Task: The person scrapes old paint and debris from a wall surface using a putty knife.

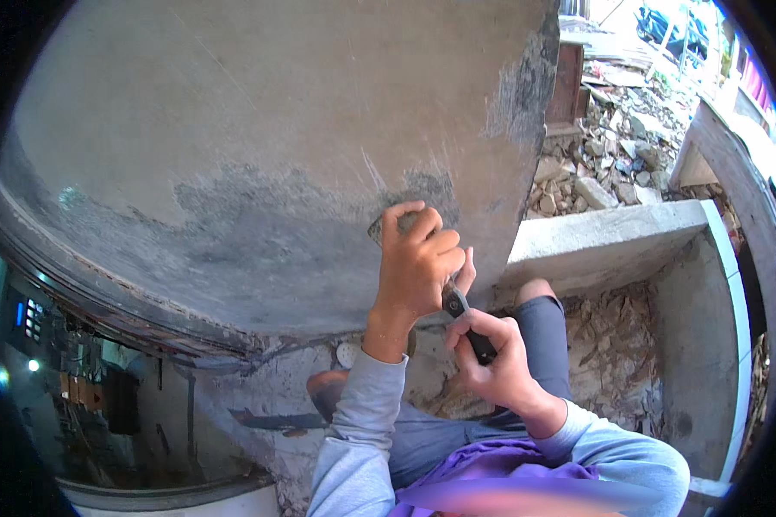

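Note:
Before me stands a wall [284,97] of smooth plaster, with a rough grey scraped band across its lower part. My left hand [414,258] is closed round a stone-like block [376,227] held near the wall; most of the block is hidden by the fingers. My right hand [491,355] grips the black handle [480,347] of a hand tool, whose dark metal part [453,301] runs up below my left palm. The far end of the tool is hidden behind my left hand, so its kind cannot be told.
A low concrete ledge [611,226] and side wall [698,336] enclose rubble [611,355] by my right knee. Broken masonry [598,190] lies beyond the wall's right edge. A wooden board [743,168] leans at the far right. Through an opening at lower left is a dark room.

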